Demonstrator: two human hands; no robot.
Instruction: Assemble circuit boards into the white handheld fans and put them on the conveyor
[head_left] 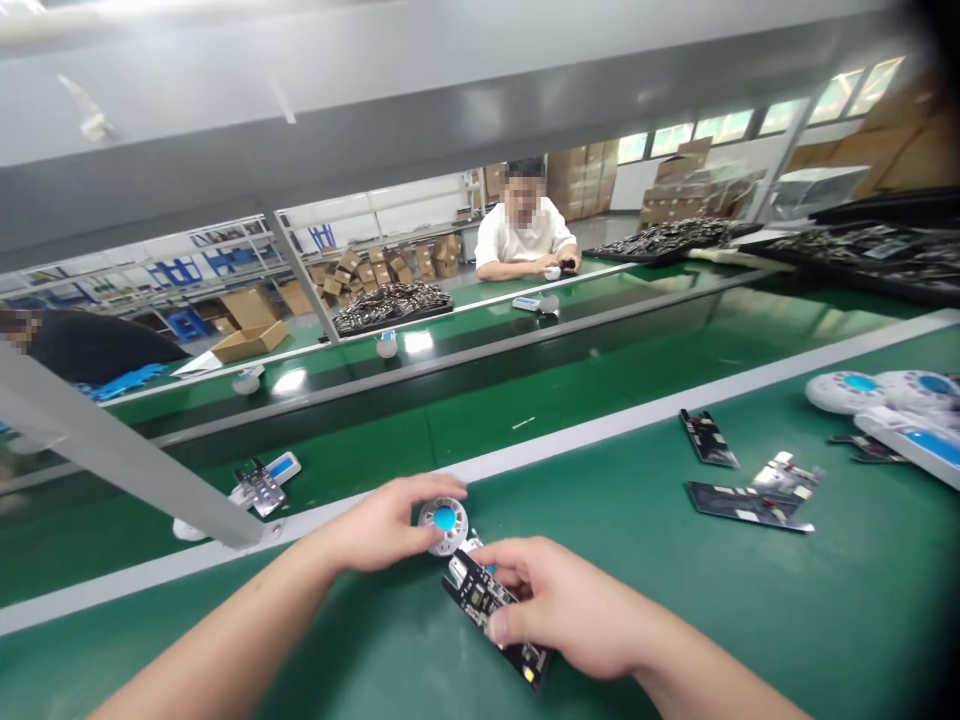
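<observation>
My left hand (394,520) has its thumb and fingers around the edge of a white round-headed device (444,526) with a blue centre. My right hand (555,610) is closed on a black circuit board (484,592), which slants over the lower part of the device, just above the green table. Small components and a yellow square show on the board's upper face. The device's handle is mostly hidden behind the board and my right fingers.
Loose circuit boards (750,505) and several white devices (922,440) lie on the right. A metal post (150,450) stands at left. Beyond the white rail (600,415) runs a green conveyor (480,385) carrying devices. Opposite sits a person (517,245) in a white shirt.
</observation>
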